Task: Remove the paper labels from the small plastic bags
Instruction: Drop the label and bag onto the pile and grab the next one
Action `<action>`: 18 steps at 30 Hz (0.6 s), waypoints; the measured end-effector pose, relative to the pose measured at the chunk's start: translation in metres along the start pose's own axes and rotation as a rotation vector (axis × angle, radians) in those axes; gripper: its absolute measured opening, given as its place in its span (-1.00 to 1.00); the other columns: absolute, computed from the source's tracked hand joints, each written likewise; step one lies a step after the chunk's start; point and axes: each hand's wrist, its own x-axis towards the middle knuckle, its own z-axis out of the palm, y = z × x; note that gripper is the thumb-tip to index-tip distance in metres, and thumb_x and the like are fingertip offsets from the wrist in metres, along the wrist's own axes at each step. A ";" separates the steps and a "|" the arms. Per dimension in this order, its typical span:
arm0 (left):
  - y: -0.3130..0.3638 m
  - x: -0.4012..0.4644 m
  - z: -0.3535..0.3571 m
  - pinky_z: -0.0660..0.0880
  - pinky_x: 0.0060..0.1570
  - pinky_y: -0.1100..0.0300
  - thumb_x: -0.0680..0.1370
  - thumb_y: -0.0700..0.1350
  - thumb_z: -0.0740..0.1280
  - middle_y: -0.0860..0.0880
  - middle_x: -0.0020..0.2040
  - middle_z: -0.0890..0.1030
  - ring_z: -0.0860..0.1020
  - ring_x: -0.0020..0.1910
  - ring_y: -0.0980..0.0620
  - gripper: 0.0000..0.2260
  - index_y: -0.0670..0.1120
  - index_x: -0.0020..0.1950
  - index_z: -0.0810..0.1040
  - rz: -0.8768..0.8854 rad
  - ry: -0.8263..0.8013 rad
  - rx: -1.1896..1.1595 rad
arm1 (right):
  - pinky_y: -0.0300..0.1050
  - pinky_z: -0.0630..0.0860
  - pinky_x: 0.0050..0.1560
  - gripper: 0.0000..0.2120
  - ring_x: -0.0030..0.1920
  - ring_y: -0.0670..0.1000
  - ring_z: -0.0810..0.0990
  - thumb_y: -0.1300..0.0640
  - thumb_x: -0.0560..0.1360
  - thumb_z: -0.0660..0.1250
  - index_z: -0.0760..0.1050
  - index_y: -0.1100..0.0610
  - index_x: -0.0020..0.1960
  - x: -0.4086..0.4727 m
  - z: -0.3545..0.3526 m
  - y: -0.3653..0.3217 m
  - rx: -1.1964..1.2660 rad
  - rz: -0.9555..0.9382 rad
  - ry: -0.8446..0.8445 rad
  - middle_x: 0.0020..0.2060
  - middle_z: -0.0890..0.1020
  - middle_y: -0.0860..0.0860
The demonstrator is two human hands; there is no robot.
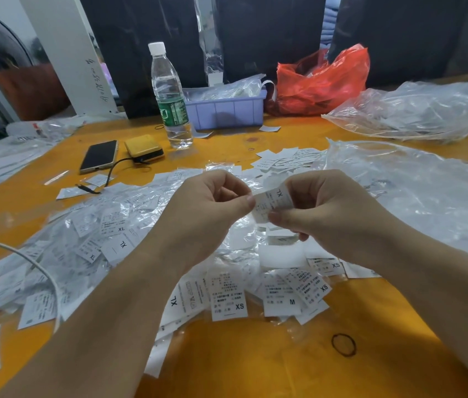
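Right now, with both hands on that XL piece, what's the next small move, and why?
Probably draw the hands apart so the label slides free. The left hand pinches one edge and the right hand pinches the other, above the pile on the table. Whether its bag is already off is hard to tell.

**Where things lie on the counter**

A heap of small bags and labels spreads across the middle of the counter, under both hands. Behind it to the left lie a phone and a small box, with a water bottle just right of them. A tray stands behind the bottle, a tied bag to its right. A rubber band lies nearest the person.
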 end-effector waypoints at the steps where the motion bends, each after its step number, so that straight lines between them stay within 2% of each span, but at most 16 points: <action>1: 0.000 0.000 0.001 0.53 -0.22 0.09 0.50 -0.08 0.46 0.04 -0.31 0.63 0.54 -0.34 0.13 -0.94 0.03 -0.17 0.63 -0.004 0.010 0.001 | 0.03 0.53 -0.25 -0.98 -0.32 0.02 0.57 0.19 0.45 0.46 0.66 0.11 -0.13 -0.001 0.001 -0.001 -0.012 -0.007 -0.002 -0.28 0.67 0.07; 3: -0.001 -0.001 0.003 0.56 -0.18 0.08 0.49 -0.07 0.47 0.04 -0.29 0.65 0.57 -0.33 0.15 -0.95 0.04 -0.16 0.63 -0.010 0.027 -0.003 | 0.14 0.53 -0.23 -0.96 -0.30 0.15 0.54 0.19 0.45 0.45 0.64 0.15 -0.16 -0.002 0.003 -0.003 -0.044 -0.027 -0.004 -0.30 0.63 0.15; 5: 0.000 -0.002 0.005 0.56 -0.17 0.12 0.48 -0.07 0.48 0.06 -0.28 0.66 0.59 -0.32 0.18 -0.94 0.05 -0.14 0.62 -0.003 0.037 -0.013 | 0.16 0.51 -0.25 -0.92 -0.35 0.12 0.48 0.19 0.46 0.45 0.61 0.18 -0.19 -0.004 0.005 -0.004 -0.046 -0.039 0.002 -0.33 0.58 0.17; 9: 0.003 -0.004 0.007 0.53 -0.16 0.14 0.47 -0.09 0.49 0.07 -0.27 0.67 0.58 -0.32 0.20 -0.89 0.05 -0.08 0.60 0.003 0.006 -0.069 | 0.07 0.42 -0.35 -0.84 -0.40 -0.06 0.42 0.11 0.46 0.44 0.60 0.19 -0.22 -0.004 0.007 -0.005 -0.070 -0.029 -0.008 -0.41 0.49 0.12; 12: 0.004 -0.004 0.004 0.53 -0.18 0.15 0.47 -0.17 0.49 0.06 -0.29 0.63 0.55 -0.31 0.13 -0.87 -0.03 -0.06 0.57 -0.029 -0.018 -0.176 | 0.01 0.40 -0.37 -0.84 -0.41 -0.06 0.43 0.12 0.45 0.45 0.60 0.20 -0.22 -0.003 0.007 -0.005 -0.057 -0.021 0.004 -0.40 0.51 0.14; 16: 0.006 -0.005 0.006 0.54 -0.11 0.16 0.46 -0.20 0.48 -0.05 -0.19 0.66 0.58 -0.23 0.11 -0.90 -0.08 -0.12 0.57 -0.018 -0.033 -0.205 | -0.04 0.42 -0.34 -0.90 -0.39 -0.03 0.45 0.19 0.46 0.46 0.61 0.21 -0.20 -0.002 0.007 -0.004 0.008 -0.003 0.024 -0.37 0.54 0.19; 18: 0.008 -0.007 0.007 0.53 -0.10 0.18 0.46 -0.21 0.48 -0.11 -0.15 0.68 0.59 -0.21 0.10 -0.89 -0.08 -0.13 0.56 -0.010 -0.056 -0.224 | -0.10 0.43 -0.37 -0.92 -0.39 -0.03 0.47 0.26 0.44 0.46 0.60 0.25 -0.19 -0.001 0.007 -0.004 0.101 0.027 -0.001 -0.40 0.53 0.15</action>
